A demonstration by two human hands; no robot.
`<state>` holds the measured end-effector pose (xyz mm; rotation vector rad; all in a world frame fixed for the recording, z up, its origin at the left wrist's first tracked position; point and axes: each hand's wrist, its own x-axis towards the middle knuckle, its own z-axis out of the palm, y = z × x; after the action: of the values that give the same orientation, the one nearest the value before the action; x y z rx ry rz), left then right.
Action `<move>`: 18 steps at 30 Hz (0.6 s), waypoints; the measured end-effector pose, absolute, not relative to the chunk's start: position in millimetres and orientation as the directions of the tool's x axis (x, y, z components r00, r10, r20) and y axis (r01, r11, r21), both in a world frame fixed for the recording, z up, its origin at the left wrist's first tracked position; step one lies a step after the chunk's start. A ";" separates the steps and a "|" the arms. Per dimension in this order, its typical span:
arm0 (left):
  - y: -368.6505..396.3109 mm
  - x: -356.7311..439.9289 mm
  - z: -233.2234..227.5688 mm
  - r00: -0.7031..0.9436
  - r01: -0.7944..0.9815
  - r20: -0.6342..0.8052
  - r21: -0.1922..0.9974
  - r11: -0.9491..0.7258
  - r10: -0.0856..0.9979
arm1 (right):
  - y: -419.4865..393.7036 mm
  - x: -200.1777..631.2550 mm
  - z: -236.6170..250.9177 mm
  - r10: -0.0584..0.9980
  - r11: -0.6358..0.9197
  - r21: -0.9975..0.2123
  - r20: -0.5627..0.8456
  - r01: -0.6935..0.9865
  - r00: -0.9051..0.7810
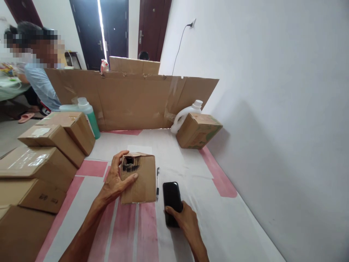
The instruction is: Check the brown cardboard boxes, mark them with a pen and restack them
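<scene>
Left hand grip grasps small cardboard box on tabletop. Right hand grip closed on black phone. Pen lies between them.

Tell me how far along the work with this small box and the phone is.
Looks early. Sealed boxes sit stacked at the left, apparently finished. In hand: the left hand has a grip on the small box, whose label is blacked out, and the right hand rests on the phone. The pen lies between them, untouched. The box by the wall looks unhandled.
</scene>
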<state>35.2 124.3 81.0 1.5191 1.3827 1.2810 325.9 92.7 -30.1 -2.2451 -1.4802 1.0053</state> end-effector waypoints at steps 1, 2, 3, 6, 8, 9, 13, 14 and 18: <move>123.9 35.3 81.0 -0.062 0.280 0.208 0.942 -0.183 0.976 | 89.8 326.2 -32.9 0.897 -0.421 -0.652 -0.401 0.630 0.185; 123.6 35.2 81.1 -0.063 0.282 0.210 0.942 -0.184 0.976 | 85.4 326.2 -34.9 0.909 -0.401 -0.733 -0.392 0.549 0.141; 123.2 35.0 81.1 -0.063 0.282 0.210 0.941 -0.185 0.976 | 79.7 325.6 -35.5 0.919 -0.387 -0.800 -0.377 0.459 0.116; 122.0 34.2 81.3 -0.065 0.279 0.213 0.942 -0.187 0.975 | 57.2 321.4 -24.3 0.888 -0.451 -0.891 -0.441 0.058 0.132; 121.2 34.0 81.6 -0.062 0.276 0.218 0.942 -0.193 0.974 | 41.8 318.0 -4.5 0.823 -0.516 -0.819 -0.555 -0.250 0.120; 120.9 34.1 81.7 -0.059 0.274 0.219 0.942 -0.196 0.974 | 35.4 316.6 8.3 0.799 -0.524 -0.765 -0.594 -0.374 0.094; 119.1 35.8 81.8 -0.048 0.283 0.231 0.936 -0.208 0.972 | 27.5 310.5 64.8 0.823 -0.496 -0.659 -0.565 -0.566 -0.063; 118.6 36.4 81.7 -0.047 0.287 0.237 0.934 -0.214 0.970 | 30.3 306.9 77.7 0.834 -0.506 -0.638 -0.534 -0.580 -0.140; 116.4 39.2 82.8 -0.042 0.299 0.273 0.921 -0.249 0.961 | 53.1 274.0 116.3 0.821 -0.569 -0.568 -0.352 -0.595 -0.449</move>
<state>39.2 116.4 82.8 1.5941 1.3538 1.3177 274.0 53.1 116.3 -0.7667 -0.4616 2.0768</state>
